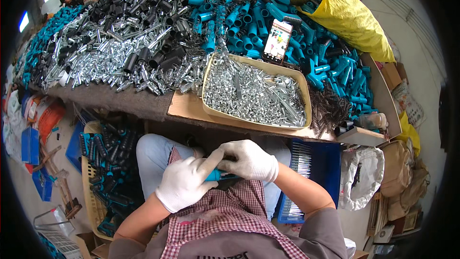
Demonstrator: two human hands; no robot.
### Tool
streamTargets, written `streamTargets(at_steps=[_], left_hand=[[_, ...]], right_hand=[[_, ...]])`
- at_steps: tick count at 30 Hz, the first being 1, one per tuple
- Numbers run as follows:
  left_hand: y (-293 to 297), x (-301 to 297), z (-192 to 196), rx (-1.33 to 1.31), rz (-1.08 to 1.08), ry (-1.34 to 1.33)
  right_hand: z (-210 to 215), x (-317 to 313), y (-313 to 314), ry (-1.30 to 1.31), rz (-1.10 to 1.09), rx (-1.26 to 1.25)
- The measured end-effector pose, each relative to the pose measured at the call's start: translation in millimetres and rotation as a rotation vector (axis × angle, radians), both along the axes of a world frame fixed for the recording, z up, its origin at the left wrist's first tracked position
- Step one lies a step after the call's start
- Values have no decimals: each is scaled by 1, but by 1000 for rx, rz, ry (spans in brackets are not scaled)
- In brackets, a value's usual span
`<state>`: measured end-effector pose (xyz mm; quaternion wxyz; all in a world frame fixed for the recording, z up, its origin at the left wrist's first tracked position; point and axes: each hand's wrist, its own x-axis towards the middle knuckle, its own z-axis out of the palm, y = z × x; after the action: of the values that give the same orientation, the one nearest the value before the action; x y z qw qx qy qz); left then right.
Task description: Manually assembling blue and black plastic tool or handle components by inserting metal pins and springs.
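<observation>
Both my hands wear white knit gloves and meet above my lap. My left hand (pixel 184 184) is wrapped round a teal plastic part (pixel 213 175), of which only a short piece shows between the hands. From the other side my right hand (pixel 251 160) has its fingers curled and pressed together at the same part, touching the left fingertips. A dark bit shows under the right fingers, too hidden to name. In front of my hands, on the table edge, sits a cream tray (pixel 207 100) full of small metal pieces.
Heaps of metal tubes (pixel 110 52), black sleeves (pixel 139 7) and teal handles (pixel 258 19) cover the table. A phone (pixel 278 41) leans behind the tray. A yellow basket (pixel 90 182) of black-and-teal pieces stands left; a blue bin (pixel 330 172) of metal rods stands right, beside a white sack (pixel 362 177).
</observation>
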<state>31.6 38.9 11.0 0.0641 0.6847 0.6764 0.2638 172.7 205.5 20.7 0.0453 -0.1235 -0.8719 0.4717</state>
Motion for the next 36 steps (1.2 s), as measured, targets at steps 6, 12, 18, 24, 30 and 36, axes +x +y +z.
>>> streamTargets(at_steps=[6,12,18,24,30,36], left_hand=[[1,-2,-13,41,-31,-37],[2,-6,-13,5,34,-42],[3,2,-15,-161,137,-436],[2,1,-26,-10,119,-568],[-2,-4,-30,30,75,-516],[-7,-6,-30,36,115,-506]], right_hand=[[-7,9,-5,38,20,204],[-13,17,-10,77,80,368],[-9,14,-5,160,162,618],[23,-2,65,307,126,322],[24,-15,208,-250,-611,1125],[12,-42,255,-406,-671,1209]])
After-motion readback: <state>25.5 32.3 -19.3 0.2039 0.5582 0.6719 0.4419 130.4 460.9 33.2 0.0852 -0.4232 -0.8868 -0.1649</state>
